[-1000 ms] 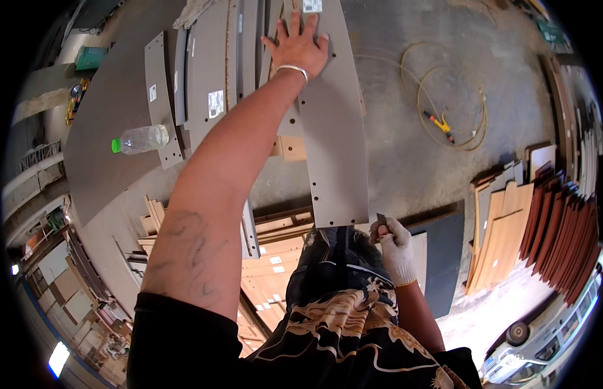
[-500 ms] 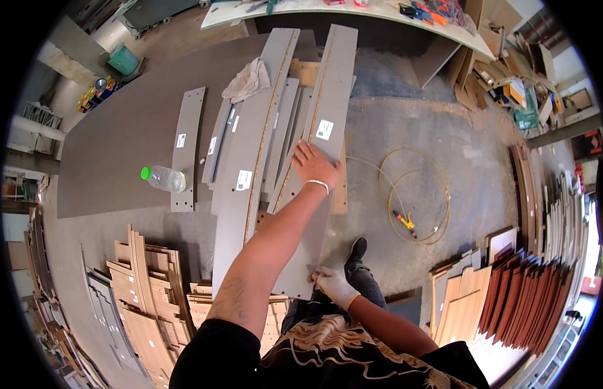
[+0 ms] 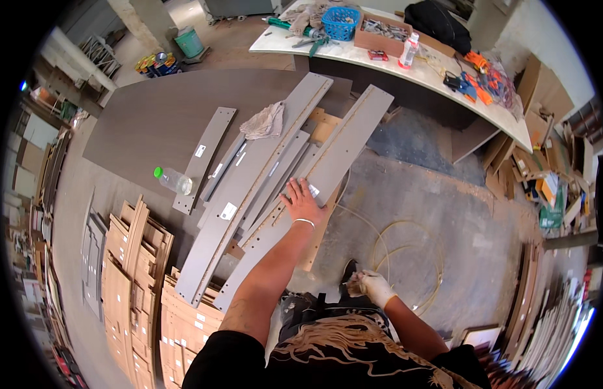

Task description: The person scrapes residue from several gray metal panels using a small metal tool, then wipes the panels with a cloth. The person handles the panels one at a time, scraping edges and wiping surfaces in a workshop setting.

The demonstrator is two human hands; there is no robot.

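Observation:
My left hand (image 3: 304, 202) is bare and lies flat, fingers spread, on a long grey board (image 3: 347, 142) with a brown groove along it and a white label under the fingertips. My right hand (image 3: 379, 288), in a pale glove, is off the board to its right, closed on what looks like a small crumpled cloth (image 3: 356, 284), blurred. Left of the first board lies another long grey board (image 3: 249, 178), with narrower grey strips between them. A dirty whitish rag (image 3: 264, 121) rests by its far part. A shorter grey board (image 3: 207, 155) is farther left.
A clear bottle with a green cap (image 3: 174, 181) lies beside the shorter board. Stacked wood-coloured boards (image 3: 130, 266) stand at the near left. A yellowish air hose (image 3: 437, 259) coils on the floor at right. Across the back is a worktable (image 3: 282, 43) with tools and a blue basket (image 3: 340, 24).
My right hand has left the near end of the board and moved right, over the floor. The left hand stays on the board. The view has turned, showing more of the worktable.

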